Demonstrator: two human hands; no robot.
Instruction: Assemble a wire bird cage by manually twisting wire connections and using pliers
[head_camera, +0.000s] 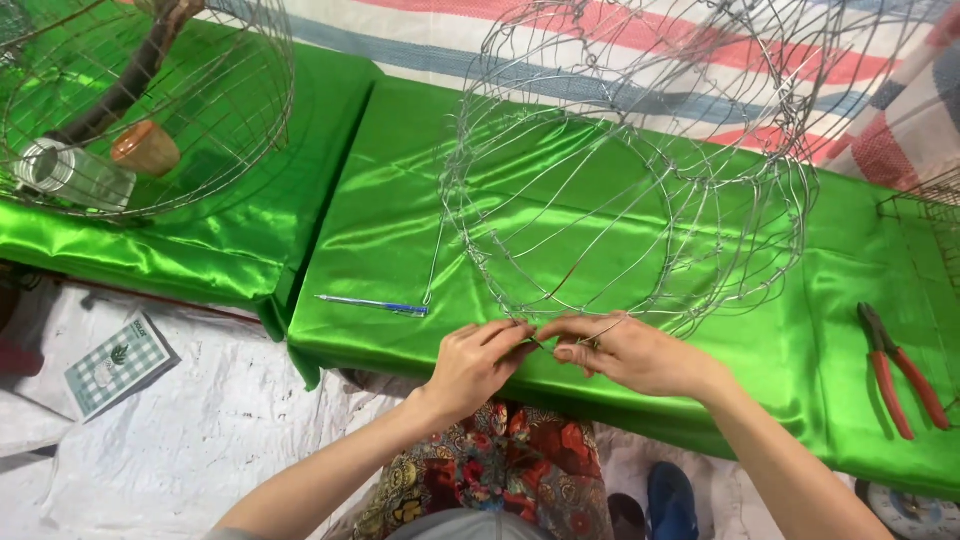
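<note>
A wire cage (630, 170) of thin, bare silver wire is lying tipped on the green worktop (400, 220), its open, rounded frame bulging up and away. Its loops are crossing loosely, leaving wide gaps. The near bottom rim is resting at the worktop's front edge, where both hands are pinching it.

Two counters (700, 330) draped in shiny green satin stood side by side. Behind them hung a striped sheet (620, 60) of red, white and blue. The floor (200, 440) was covered with crumpled white plastic, brightly lit.
</note>
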